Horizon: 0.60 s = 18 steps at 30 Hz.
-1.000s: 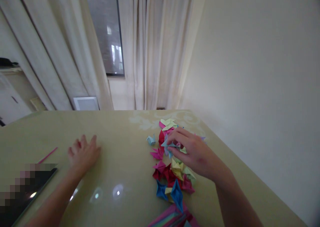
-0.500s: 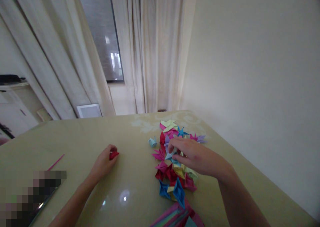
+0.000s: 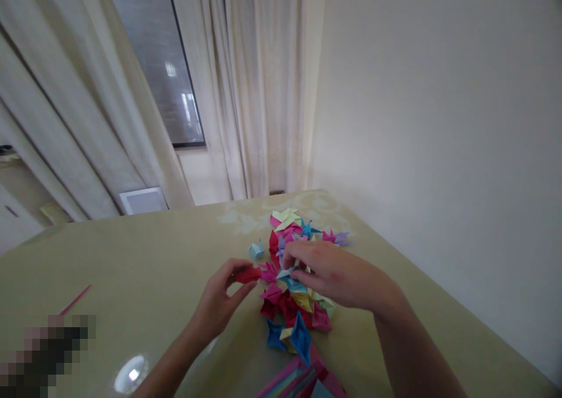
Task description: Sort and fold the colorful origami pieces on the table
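A heap of folded paper shapes (image 3: 293,311) in pink, red, blue, yellow and green lies on the glossy beige table (image 3: 144,251). My left hand (image 3: 219,301) is closed in a pinch on a small red folded paper piece (image 3: 246,275), right at the heap's left edge. Over the middle of the heap, my right hand (image 3: 333,272) pinches a light blue folded paper piece (image 3: 287,273) between thumb and fingers. A lone pale blue folded piece (image 3: 256,250) sits just left of the heap.
A pink stick (image 3: 74,299) lies on the table at the left, above a blurred dark object (image 3: 41,351). A stack of coloured paper sheets (image 3: 302,380) lies at the near edge. Curtains (image 3: 246,88) and a window stand behind; a wall runs along the right.
My left hand picked up a red piece from the table's left and carried it right to the heap. My right hand stayed on the heap, holding the light blue piece.
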{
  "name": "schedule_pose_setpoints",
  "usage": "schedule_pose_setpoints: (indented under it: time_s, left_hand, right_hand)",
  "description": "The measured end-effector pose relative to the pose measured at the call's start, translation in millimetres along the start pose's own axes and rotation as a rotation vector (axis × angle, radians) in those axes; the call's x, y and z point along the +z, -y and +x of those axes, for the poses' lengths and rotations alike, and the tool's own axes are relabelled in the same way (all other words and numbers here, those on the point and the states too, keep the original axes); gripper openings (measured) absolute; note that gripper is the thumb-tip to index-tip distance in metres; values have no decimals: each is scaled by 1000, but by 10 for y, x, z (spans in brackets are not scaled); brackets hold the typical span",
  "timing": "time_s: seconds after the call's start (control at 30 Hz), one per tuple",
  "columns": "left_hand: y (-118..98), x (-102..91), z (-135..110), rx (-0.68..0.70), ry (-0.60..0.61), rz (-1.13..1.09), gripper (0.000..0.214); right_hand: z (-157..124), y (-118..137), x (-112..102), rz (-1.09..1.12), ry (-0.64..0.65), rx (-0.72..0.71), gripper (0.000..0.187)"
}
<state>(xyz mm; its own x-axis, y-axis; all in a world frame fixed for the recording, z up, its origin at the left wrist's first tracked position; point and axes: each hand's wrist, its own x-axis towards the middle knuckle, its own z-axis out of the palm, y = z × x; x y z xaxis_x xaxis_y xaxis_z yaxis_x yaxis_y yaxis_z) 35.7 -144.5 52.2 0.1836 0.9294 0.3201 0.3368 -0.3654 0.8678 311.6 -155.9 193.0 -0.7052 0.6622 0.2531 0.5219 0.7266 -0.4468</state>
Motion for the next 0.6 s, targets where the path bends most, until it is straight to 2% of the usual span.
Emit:
schedule_pose_setpoints:
  time_s: [0.07,0.13,0.27,0.43,0.6]
  left_hand:
    - [-83,125,-51,-3,77,-65,33]
    - [-63,231,-99,2,110,-91,34]
    - [132,377,-204,40,-4,-11,31]
    - [217,407,-284,48,-67,95,31]
    - [171,378,-291,3,-143,183,44]
  right_hand:
    - [4,-18,-13,10,-18,-4,13]
    - [-2,-34,-46,15,-53,-3,14]
    - [-32,-53,-146,41,-170,23,12]
    - [1,-96,-172,50,-461,71,5]
    - [118,-136,-80,30,-623,68,23]
